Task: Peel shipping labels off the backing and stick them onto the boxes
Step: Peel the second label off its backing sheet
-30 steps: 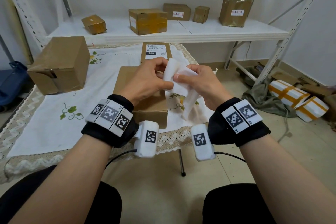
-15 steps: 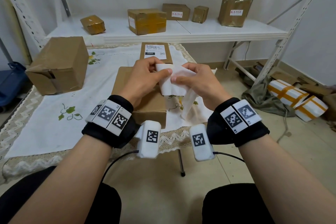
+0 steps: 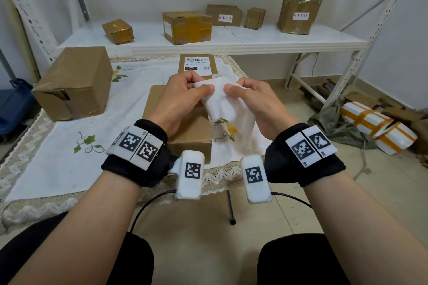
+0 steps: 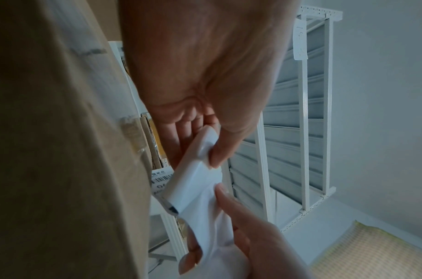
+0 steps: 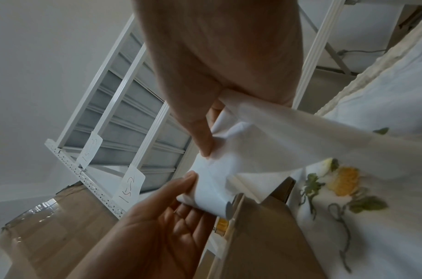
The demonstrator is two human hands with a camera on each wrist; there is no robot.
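My left hand (image 3: 203, 87) pinches the top corner of a white shipping label (image 3: 208, 90) between thumb and fingers. My right hand (image 3: 231, 87) pinches the thin, see-through backing (image 3: 234, 118), which hangs down in front of it. Both are held above a plain brown box (image 3: 185, 132) on the table. In the left wrist view the left hand (image 4: 205, 145) holds the curled label (image 4: 193, 181), printed side away from me. In the right wrist view the right hand (image 5: 212, 128) grips the backing (image 5: 300, 136) where it parts from the label (image 5: 212, 181).
A small box with a printed label (image 3: 198, 66) lies just beyond my hands. A big brown box (image 3: 74, 81) stands at the table's left. Several parcels (image 3: 187, 26) sit on the white shelf (image 3: 254, 40) behind. White and orange packages (image 3: 379, 127) lie on the floor, right.
The sheet has turned from upright and bunched to spread wider. Both thumbs have come up to its top edge, close together, with my hands slightly higher over the box.
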